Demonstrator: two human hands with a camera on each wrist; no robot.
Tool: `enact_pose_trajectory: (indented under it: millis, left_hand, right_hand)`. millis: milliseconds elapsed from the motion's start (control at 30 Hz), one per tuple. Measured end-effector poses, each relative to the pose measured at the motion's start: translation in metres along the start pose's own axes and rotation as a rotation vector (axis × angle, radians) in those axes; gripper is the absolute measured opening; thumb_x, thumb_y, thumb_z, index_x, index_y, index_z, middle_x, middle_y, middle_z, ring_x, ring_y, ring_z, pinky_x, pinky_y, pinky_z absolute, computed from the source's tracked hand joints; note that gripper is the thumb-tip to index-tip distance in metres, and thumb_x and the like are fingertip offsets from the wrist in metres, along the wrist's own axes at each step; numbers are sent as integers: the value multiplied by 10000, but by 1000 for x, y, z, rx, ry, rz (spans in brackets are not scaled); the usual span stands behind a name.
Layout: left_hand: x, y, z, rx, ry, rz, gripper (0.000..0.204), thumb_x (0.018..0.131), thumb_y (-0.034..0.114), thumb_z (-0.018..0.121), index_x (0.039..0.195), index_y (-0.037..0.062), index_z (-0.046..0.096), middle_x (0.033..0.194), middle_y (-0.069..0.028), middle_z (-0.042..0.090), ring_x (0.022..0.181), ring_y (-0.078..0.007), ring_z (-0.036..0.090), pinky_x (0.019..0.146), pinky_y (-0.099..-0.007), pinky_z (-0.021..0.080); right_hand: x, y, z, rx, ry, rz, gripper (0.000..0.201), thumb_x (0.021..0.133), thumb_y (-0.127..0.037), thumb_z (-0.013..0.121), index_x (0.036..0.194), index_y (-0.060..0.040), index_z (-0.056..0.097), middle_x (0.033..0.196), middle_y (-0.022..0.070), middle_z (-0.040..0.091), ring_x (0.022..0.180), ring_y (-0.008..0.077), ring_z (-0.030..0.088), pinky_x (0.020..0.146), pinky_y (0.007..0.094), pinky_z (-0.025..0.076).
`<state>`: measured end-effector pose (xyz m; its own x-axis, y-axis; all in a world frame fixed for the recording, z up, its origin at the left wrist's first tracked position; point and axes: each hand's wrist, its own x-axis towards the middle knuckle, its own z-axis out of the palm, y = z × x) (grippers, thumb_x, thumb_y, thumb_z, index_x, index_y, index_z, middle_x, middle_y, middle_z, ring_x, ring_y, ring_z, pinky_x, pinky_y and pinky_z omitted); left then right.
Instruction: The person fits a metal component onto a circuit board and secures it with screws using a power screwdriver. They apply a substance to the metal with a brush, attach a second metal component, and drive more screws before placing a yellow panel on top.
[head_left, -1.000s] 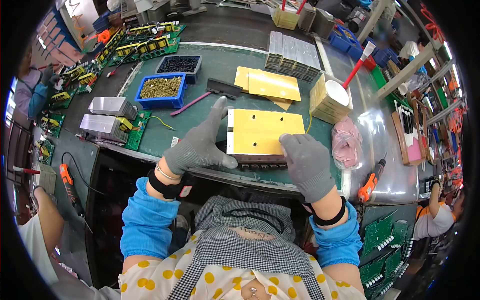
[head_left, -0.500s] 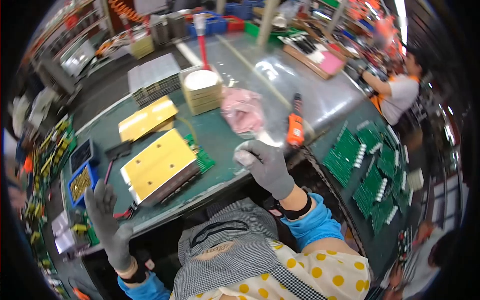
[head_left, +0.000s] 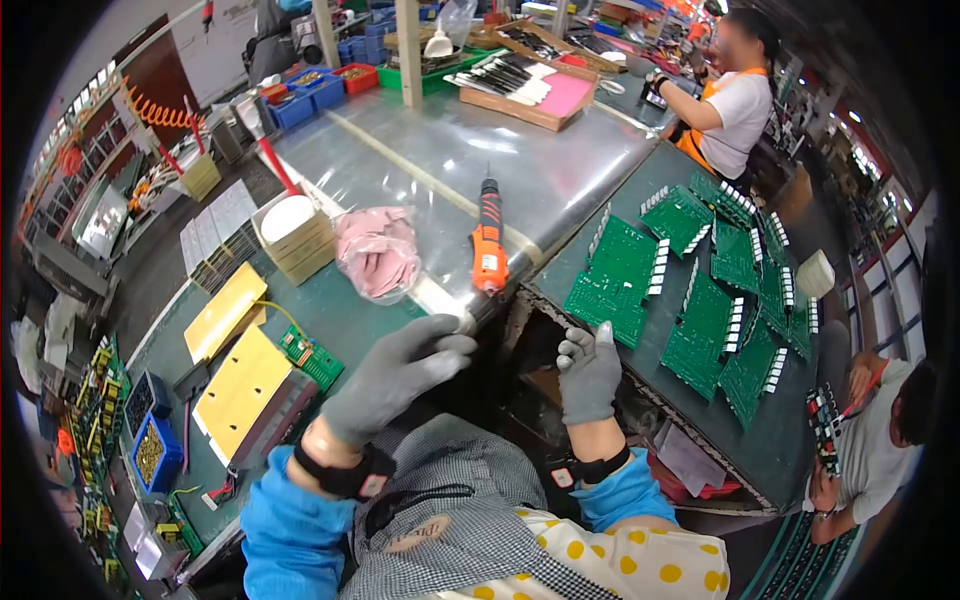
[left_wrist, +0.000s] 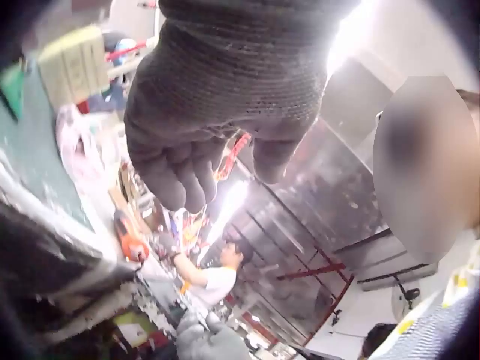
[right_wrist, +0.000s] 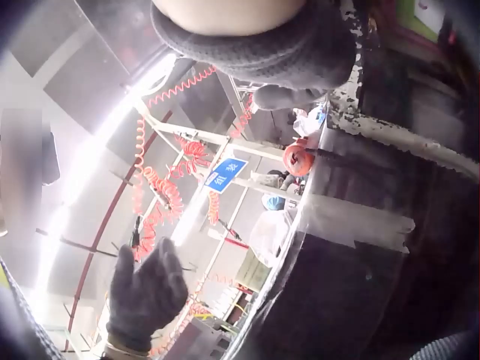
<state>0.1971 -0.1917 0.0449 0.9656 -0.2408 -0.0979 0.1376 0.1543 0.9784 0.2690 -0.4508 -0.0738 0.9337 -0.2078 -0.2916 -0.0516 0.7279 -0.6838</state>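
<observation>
My gloved left hand (head_left: 395,378) hangs over the bench's front edge in the head view, fingers loosely bent and holding nothing. To its right my gloved right hand (head_left: 590,375) is raised over the gap between two benches, its fingers partly bent and empty. The yellow-topped metal unit (head_left: 243,395) lies left of my left hand, apart from it. Beyond the hands an orange electric screwdriver (head_left: 489,250) lies on the metal-topped surface. Green circuit boards (head_left: 618,280) with white connectors lie just past my right hand. The left wrist view shows the left glove (left_wrist: 225,97) with nothing in its fingers.
A pink bundle in plastic (head_left: 378,255) and a box with a white round top (head_left: 293,232) stand behind the unit. Blue bins (head_left: 157,455) are at the left. One person in white (head_left: 735,120) works at the far right, another at the lower right.
The head view has turned to the right. Both hands have moved away from the yellow-topped unit towards the right-hand bench. The unit and the screwdriver now appear farther left in view.
</observation>
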Motion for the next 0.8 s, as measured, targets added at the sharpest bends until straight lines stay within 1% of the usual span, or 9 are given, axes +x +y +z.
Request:
enact_pose_trajectory:
  millis: [133,200,300,433,467,600,700,733,800]
  left_hand:
    - [78,-33,20,-218,-129,-254,463,958,209,639,1347,17,478,1185,-114,622,1014,-168,618,889,-300,506]
    - [109,-53,24,-262,-231,-296,440,967,283,640,1315,49,507,1183,-89,619,999,-148,612,872,-290,507]
    - [130,-57,50,-224,-149,-462,524,952,420,646,1309,52,537,1141,-53,611,953,-140,604,905,-302,505]
    - [139,-82,70,-418,-328,-362,498,972,395,608,1292,18,546,1194,-120,634,1062,-227,618,961,-380,484]
    - [135,-86,69,-423,-270,-342,470,984,360,585,1276,-7,548,1144,-131,652,1047,-238,624,953,-384,486]
    - [123,-75,50,-480,-341,-280,482,982,342,588,1289,-26,533,1181,-136,638,1083,-250,619,980,-395,481]
    - [94,-52,51,-517,-233,-230,538,983,325,582,1358,-46,481,1299,-160,601,1188,-268,595,1039,-407,464]
    - [86,-42,51,-609,-256,-217,616,974,296,602,1436,-46,382,1380,-173,549,1257,-272,558,1103,-421,422]
    - [69,-27,53,-702,-246,-207,746,928,298,660,1494,-20,292,1424,-167,512,1283,-281,542,1124,-424,401]
  right_hand:
    - [1,-7,-6,185,-48,104,428,1008,-452,516,866,-57,599,741,73,625,591,168,577,488,269,439]
    - [-8,-12,-4,33,-109,15,394,1015,-419,510,876,-57,583,728,68,604,593,163,574,490,266,440]
    - [-22,-10,-9,-186,-282,-88,348,1006,-336,520,851,-30,578,723,70,590,595,148,571,506,266,452]
    - [-24,10,-43,-358,-548,83,219,940,-202,596,882,-2,664,814,96,663,687,166,637,581,275,512]
    - [-21,14,-50,-371,-615,67,226,936,-222,619,943,0,663,828,96,671,698,166,646,586,270,519]
    - [6,25,-86,-350,-743,272,416,881,-315,712,1142,-3,625,1024,125,680,870,209,676,713,331,569]
    - [11,32,-68,-10,-613,174,643,844,-350,762,1335,-24,507,1283,113,596,1137,255,611,945,410,536]
    - [14,22,-64,-84,-869,195,977,788,-563,771,1480,-35,326,1434,106,459,1329,250,450,1107,419,394]
    - [15,34,-53,-112,-915,187,1162,665,-641,814,1502,-20,301,1466,102,446,1344,260,446,1122,396,376]
